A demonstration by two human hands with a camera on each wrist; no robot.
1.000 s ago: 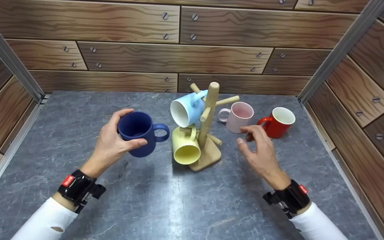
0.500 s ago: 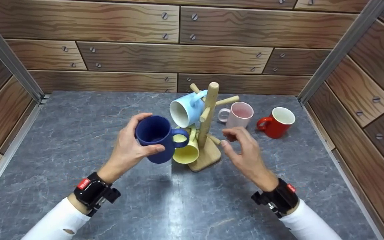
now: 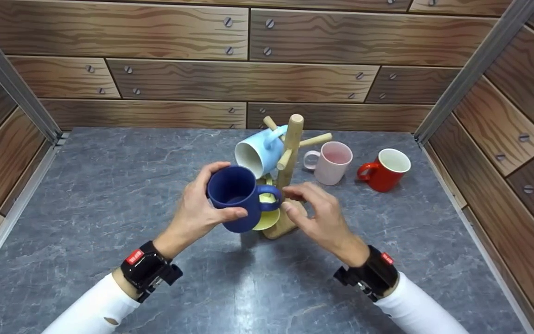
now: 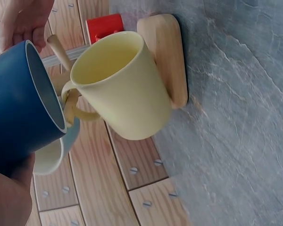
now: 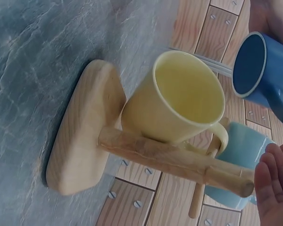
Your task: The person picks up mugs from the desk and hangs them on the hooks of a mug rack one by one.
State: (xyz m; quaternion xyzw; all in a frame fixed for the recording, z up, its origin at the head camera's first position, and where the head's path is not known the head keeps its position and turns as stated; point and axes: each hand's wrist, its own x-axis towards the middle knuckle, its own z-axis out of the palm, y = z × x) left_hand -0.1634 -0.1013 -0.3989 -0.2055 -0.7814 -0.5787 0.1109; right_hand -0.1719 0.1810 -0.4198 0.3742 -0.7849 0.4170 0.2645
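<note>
Left hand [image 3: 196,209], gripping the blue mug [image 3: 241,215], and right hand [image 3: 320,219], loosely curled and holding nothing, converged by the wooden rack [image 3: 295,132], bringing the handle [image 3: 277,195] within the right's reach.

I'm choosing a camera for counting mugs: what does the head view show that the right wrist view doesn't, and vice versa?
Only the head view shows the pink mug and the red mug. Only the right wrist view shows the full rim of the yellow mug. Both show the yellow mug itself, dark blue mug, light blue mug and wooden stand.
</note>
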